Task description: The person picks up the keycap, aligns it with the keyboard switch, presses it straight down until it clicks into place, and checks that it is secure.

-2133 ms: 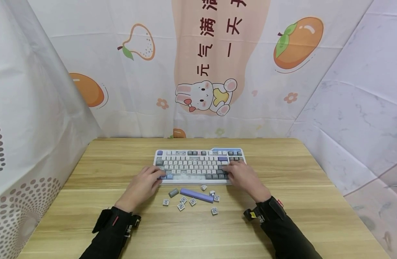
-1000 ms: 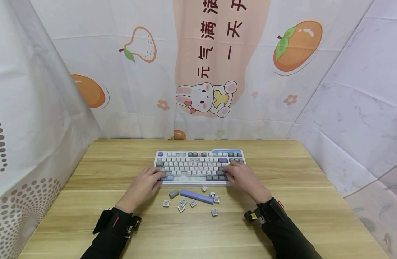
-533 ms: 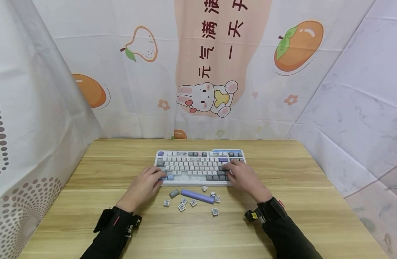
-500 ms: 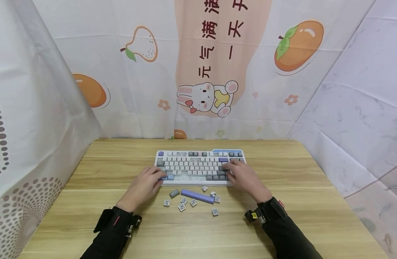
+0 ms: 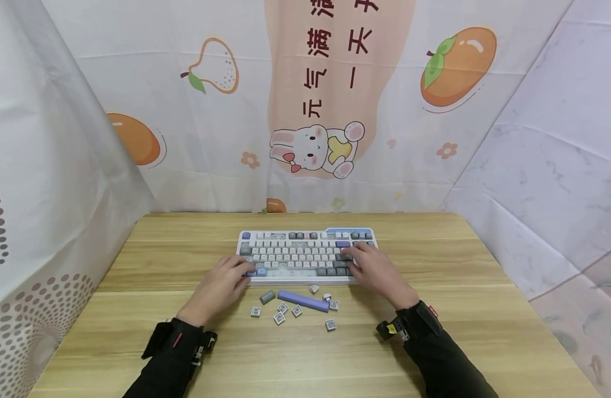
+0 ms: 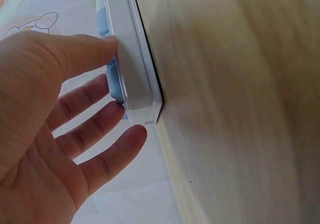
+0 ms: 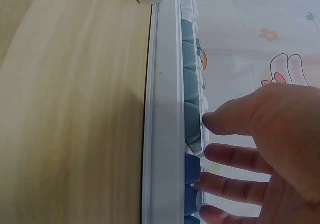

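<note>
A white keyboard (image 5: pixel 292 257) with grey, white, purple and blue keycaps lies on the table; the spacebar's place in its bottom row is bare. My left hand (image 5: pixel 226 278) rests at its front left corner. In the left wrist view the thumb (image 6: pixel 107 46) touches the front edge by the blue keycaps (image 6: pixel 114 81), the other fingers loosely spread. My right hand (image 5: pixel 377 272) reaches over the right-hand keys. The right wrist view has its fingers (image 7: pixel 235 156) beside the grey-green keycaps (image 7: pixel 191 121) and dark blue keycaps (image 7: pixel 192 169), nothing between them.
In front of the keyboard lie a long purple spacebar (image 5: pixel 303 300), a grey keycap (image 5: pixel 267 297) and several small light keycaps (image 5: pixel 279 318), some underside up. One keycap (image 5: pixel 330 325) sits nearer the front edge. A printed curtain (image 5: pixel 210 138) closes the table's back.
My right hand's fingers have shifted slightly towards the back rows of keys. My left hand, the keyboard and the loose keycaps keep their places; the head view tilts slightly.
</note>
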Demonstrator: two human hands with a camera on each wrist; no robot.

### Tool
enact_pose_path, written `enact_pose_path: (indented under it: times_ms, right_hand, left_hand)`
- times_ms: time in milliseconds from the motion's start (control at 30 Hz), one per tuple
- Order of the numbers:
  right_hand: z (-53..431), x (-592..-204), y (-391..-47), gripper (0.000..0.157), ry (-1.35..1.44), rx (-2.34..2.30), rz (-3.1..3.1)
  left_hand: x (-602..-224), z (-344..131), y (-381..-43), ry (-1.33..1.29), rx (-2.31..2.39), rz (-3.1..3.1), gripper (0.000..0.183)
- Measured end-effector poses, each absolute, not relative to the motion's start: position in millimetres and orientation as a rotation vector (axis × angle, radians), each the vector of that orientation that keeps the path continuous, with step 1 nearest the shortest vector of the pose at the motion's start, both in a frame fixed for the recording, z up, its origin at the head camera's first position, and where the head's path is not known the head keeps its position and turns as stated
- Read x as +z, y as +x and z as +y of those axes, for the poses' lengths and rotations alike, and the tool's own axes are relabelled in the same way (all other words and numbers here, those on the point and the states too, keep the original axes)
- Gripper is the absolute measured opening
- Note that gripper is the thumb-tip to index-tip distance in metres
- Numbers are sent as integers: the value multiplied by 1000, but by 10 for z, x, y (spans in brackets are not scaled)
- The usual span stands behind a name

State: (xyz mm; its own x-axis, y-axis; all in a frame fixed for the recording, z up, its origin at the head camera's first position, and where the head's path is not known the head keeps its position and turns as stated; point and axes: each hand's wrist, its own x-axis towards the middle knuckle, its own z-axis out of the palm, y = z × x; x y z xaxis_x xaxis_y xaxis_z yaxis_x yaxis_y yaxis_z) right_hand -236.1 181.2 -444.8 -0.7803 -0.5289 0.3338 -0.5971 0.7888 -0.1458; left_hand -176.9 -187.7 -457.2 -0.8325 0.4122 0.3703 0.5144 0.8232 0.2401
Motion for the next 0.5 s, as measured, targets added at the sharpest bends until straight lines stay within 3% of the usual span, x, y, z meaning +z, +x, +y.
enact_pose_path:
  times_ms: [500]
  right_hand:
    - [1760, -4199, -2314, 22, 968, 424, -2586]
  left_hand:
    - [-4222, -1656, -1767, -833, -629, -2656, 26]
